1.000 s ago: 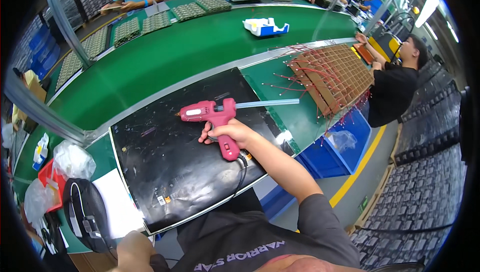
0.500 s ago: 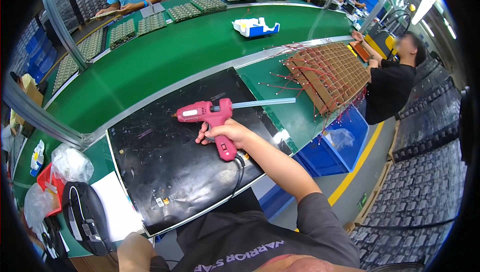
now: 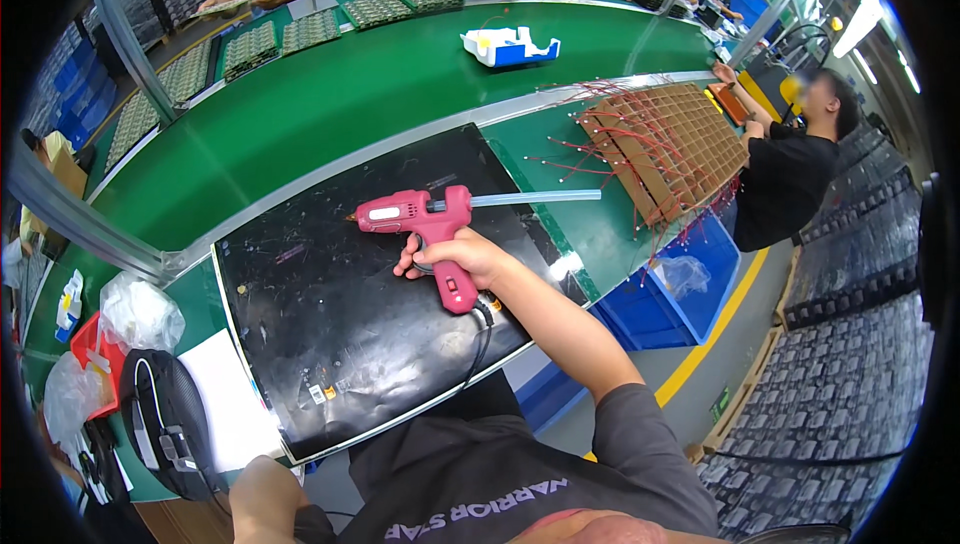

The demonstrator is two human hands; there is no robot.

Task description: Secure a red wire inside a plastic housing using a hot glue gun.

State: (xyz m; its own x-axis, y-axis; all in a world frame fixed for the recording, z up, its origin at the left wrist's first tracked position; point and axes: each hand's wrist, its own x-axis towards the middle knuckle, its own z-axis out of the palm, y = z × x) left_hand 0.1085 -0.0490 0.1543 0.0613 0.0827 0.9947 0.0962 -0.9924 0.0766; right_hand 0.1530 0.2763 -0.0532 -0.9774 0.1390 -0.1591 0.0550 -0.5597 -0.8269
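Note:
My right hand (image 3: 465,256) is wrapped round the handle of a pink hot glue gun (image 3: 452,279), its fingers at the trigger. The gun is held over a black mat (image 3: 370,344), its nozzle facing left. From its back end a long translucent glue stick (image 3: 540,198) sticks out to the right. A black cord (image 3: 480,349) runs down from the handle's foot. Of my left arm only a bent part (image 3: 265,494) shows at the lower edge, beside a white paper sheet (image 3: 225,404); the hand itself is out of sight.
Beyond the mat runs a green conveyor belt (image 3: 400,74) carrying a white-and-blue plastic part (image 3: 510,47). A cardboard divider box (image 3: 670,149) with red wires stands right, above a blue crate (image 3: 670,294). A black mesh case (image 3: 165,424) and red bin (image 3: 95,344) lie left. Co-workers stand around.
The view has shifted slightly. My right hand still holds the glue gun over the mat, almost unmoved. On the belt, the white-and-blue part has slid a little leftward against its surroundings.

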